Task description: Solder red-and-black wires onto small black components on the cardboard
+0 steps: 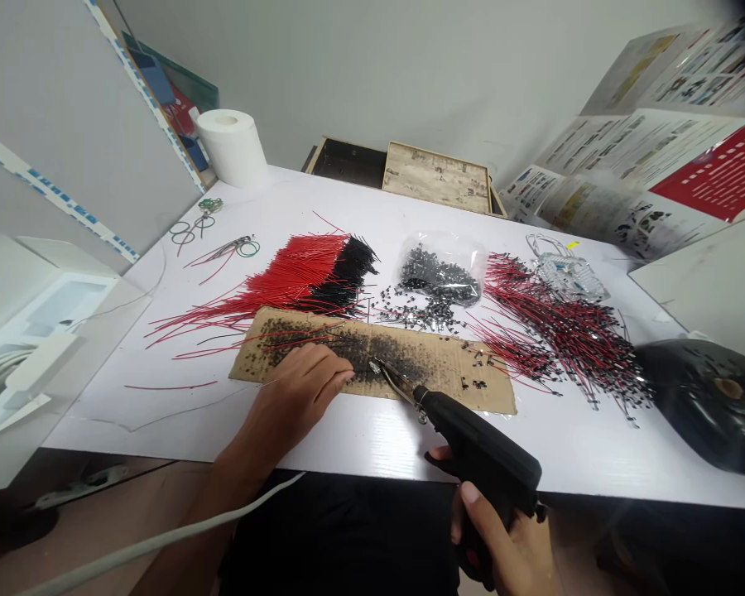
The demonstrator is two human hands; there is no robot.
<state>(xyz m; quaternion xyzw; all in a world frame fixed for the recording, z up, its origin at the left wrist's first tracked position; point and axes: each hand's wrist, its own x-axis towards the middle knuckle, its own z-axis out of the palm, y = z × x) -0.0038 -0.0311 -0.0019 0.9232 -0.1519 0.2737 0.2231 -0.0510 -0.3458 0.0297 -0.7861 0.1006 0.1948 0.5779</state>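
black fan-like object [713,401] cut off by the right edge, left fingertips' grip [304,372] unclear, wall poster [713,165] print too blurred to read

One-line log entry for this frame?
right hand: grips soldering gun, tip over cardboard | left hand: at cardboard | beyond: red wires, black wires

White paper roll [233,149] upright on desk [608,451], far past left hand [304,385]. Low wooden box [438,178], near pale wall [410,66], past both hands. Big printed sheets [646,149], some red, far past right hand [512,546], to its right. Shiny black thing [708,406], right of right hand.
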